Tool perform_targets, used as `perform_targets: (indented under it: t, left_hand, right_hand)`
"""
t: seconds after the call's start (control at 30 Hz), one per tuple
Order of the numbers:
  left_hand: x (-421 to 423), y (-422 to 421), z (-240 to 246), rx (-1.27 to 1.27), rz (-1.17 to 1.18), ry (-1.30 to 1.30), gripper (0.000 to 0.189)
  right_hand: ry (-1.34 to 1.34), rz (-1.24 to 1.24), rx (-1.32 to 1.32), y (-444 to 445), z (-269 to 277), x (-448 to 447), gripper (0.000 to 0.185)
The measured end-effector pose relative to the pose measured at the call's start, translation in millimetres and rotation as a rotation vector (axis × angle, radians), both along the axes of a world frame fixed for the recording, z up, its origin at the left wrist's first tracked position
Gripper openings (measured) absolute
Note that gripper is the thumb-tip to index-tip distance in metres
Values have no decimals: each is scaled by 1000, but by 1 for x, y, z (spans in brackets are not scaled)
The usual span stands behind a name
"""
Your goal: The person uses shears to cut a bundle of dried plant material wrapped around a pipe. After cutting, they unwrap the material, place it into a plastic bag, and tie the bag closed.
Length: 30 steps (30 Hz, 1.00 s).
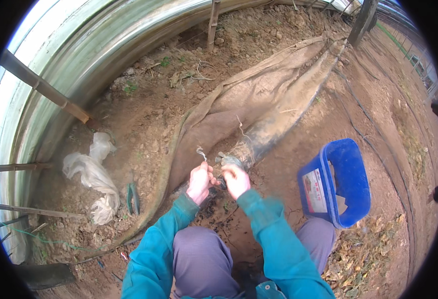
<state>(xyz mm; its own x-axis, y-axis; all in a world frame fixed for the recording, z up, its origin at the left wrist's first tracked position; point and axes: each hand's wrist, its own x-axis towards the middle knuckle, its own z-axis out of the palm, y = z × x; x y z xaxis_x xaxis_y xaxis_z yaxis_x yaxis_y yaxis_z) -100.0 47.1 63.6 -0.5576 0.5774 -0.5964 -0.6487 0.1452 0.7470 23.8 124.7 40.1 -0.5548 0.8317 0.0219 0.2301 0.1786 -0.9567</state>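
Observation:
My left hand (199,183) pinches a white twisted cord (201,152), whose loose end curls up above the fingertips. Close beside it, my right hand (236,181) is closed on the bunched plastic end (231,160) of a long dusty tube (279,123), seemingly plastic film. Pale twine (249,144) is wrapped around the tube just behind that bunched end. What lies between my two hands is partly hidden by the fingers. A brown fabric sheet (211,130) lies in folds along the tube's left side.
A blue plastic bucket (348,179) with a label lies tilted by my right knee. Green-handled pliers (132,198) and crumpled clear plastic (97,179) are on the soil at left. Bamboo poles (50,91) slant from the film wall (91,45). Dark hoses (376,144) run along the right.

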Motion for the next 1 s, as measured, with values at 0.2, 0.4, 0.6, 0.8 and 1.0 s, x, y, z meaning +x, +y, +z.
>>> perform_targets:
  t: [0.2, 0.4, 0.6, 0.8, 1.0]
  left_hand:
    - [-15, 10, 4, -58, 5, -90, 33]
    - [-29, 28, 4, -199, -102, -64, 30]
    - [-21, 21, -13, -215, -80, -83, 29]
    - [-24, 3, -2, -158, -216, -302, 22]
    - [2, -29, 66, 18, -372, -310, 21]
  right_hand:
    - [-99, 44, 373, -58, -23, 17, 23]
    - [-202, -33, 260, -57, -17, -6, 20]
    - [-385, -15, 82, -70, -16, 3, 25]
    - [-421, -14, 159, -84, 23, 16, 24]
    - [-333, -52, 341, -99, 75, 50, 25]
